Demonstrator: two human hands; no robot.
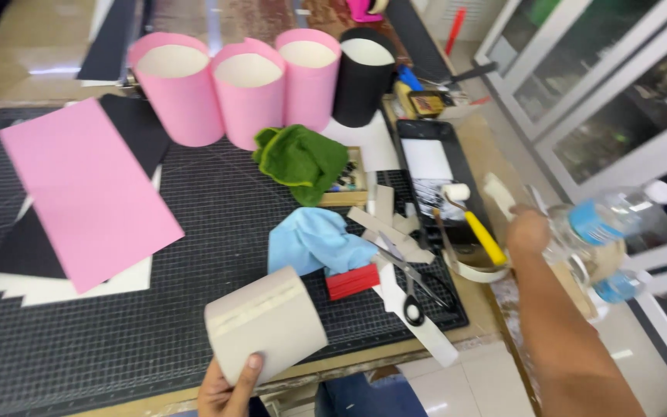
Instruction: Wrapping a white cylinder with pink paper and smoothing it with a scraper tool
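Lowest in frame, left hand point(229, 386), cut off by the bottom edge, grips a grey cardboard cylinder point(265, 324) at lower centre, axis tilting up-right. Farther right, right hand point(529, 232) grasps a blurred plastic bottle point(607, 224) pointing right.

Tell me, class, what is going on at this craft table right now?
A person's left hand holds a plain grey cardboard cylinder at the near edge of the black gridded cutting mat. The right hand reaches out past the table's right side, at a clear plastic water bottle with a blue label. Three pink paper-covered cylinders and a black one stand at the back, with a pink paper sheet, cloths, scissors and a yellow-handled roller lying about.
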